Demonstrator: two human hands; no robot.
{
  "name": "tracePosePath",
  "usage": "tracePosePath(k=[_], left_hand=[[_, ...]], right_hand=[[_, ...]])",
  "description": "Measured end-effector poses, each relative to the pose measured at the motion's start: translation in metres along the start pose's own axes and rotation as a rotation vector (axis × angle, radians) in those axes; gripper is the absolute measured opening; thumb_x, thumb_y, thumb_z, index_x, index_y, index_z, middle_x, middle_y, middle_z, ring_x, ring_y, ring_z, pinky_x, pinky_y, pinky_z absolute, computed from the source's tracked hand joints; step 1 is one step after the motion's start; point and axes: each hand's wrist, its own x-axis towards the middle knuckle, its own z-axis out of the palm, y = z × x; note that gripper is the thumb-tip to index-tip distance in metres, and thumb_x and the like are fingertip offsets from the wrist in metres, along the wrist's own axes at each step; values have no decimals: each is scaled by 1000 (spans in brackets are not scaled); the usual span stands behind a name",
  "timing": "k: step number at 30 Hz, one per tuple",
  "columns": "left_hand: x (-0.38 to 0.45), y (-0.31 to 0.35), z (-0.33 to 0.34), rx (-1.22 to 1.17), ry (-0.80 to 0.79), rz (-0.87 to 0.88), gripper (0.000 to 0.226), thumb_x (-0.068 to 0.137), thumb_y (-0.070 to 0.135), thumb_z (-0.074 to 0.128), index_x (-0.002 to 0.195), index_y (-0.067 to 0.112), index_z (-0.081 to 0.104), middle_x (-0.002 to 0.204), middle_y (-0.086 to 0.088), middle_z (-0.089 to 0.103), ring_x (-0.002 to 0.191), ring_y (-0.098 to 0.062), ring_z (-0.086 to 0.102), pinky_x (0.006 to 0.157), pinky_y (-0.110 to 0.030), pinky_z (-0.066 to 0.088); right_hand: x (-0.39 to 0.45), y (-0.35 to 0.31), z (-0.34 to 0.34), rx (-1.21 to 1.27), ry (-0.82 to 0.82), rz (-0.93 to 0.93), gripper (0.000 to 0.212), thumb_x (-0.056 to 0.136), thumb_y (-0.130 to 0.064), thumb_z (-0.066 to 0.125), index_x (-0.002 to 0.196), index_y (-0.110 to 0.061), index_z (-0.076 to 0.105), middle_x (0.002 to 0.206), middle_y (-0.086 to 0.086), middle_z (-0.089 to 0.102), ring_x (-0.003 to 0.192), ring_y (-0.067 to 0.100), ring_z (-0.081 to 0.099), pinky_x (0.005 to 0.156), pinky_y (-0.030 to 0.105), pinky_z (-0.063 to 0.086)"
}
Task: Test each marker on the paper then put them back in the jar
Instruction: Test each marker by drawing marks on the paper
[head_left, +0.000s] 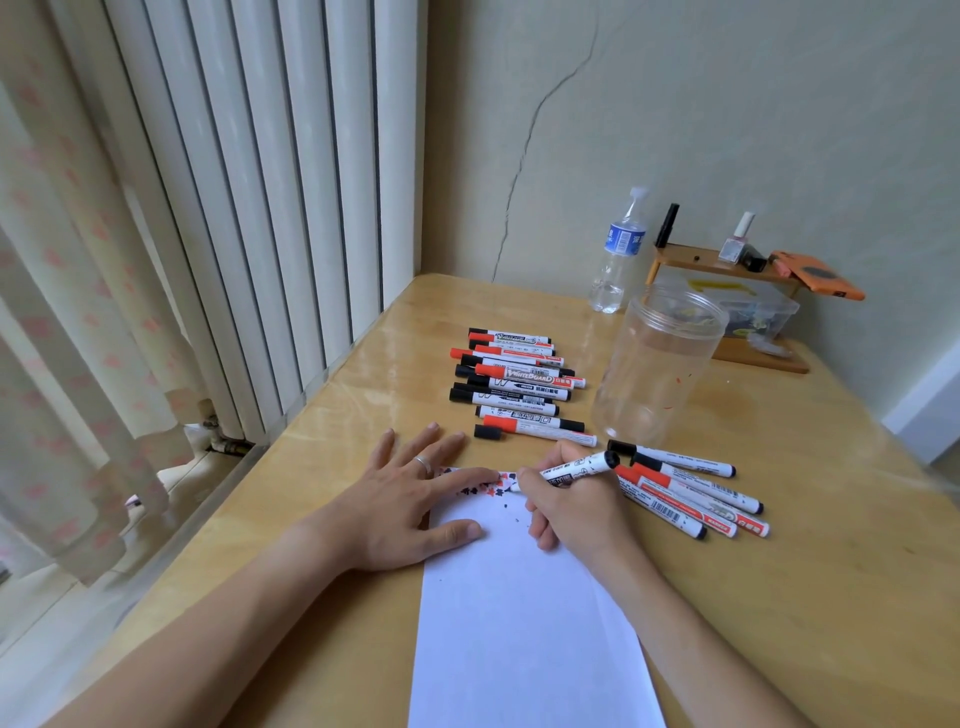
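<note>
Whiteboard marker (576, 469) sits gripped in the right hand (571, 514), tip on the white paper (524, 623) among red and black test marks. The left hand (410, 499) presses flat on the sheet. Beyond lie loose markers (514, 384) and the clear jar (660, 364).

Glossy wooden table (779, 597), matt paper (524, 623), clear plastic jar (660, 364).
</note>
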Motion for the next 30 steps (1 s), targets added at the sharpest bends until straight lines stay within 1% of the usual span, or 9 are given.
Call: tracePosePath(k=[7,13,19,24,30], left_hand=[[0,0,0,-4,0,-2,59,93,81,28,148,70,9,172,11,1,156,-12,-18,124,-53,-13],[0,0,0,-8,0,-2,59,92,82,26,147,71,10,172,11,1,156,-12,-17,124,-54,-13],[0,0,0,3,-1,-4,59,92,81,27,148,70,9,172,10,1,157,-13,-16,124,-56,-10],[1,-1,1,0,5,0,59,93,81,28,148,70,9,172,10,2,157,-13,-15,124,-57,-9],[1,-2,3,-5,15,-2,60,92,82,27,148,70,10,172,10,3,157,-12,-15,124,-56,-10]], right_hand=[[-1,-2,1,-15,-30,-14,21,91,-15,71,84,-5,54,59,18,62,44,27,55,43,30,43],[-1,-4,0,17,2,-3,20,90,-9,70,80,-7,52,57,15,60,42,28,56,41,28,43],[-1,-3,1,-3,-23,-10,21,91,-14,71,81,-8,54,58,16,62,44,27,56,42,28,42],[-1,-3,0,-11,-22,-11,18,90,-11,70,83,-5,54,59,13,62,43,26,56,41,27,42],[-3,-5,0,-21,-19,-12,19,93,-12,69,82,-8,54,57,14,62,43,27,57,41,28,42]])
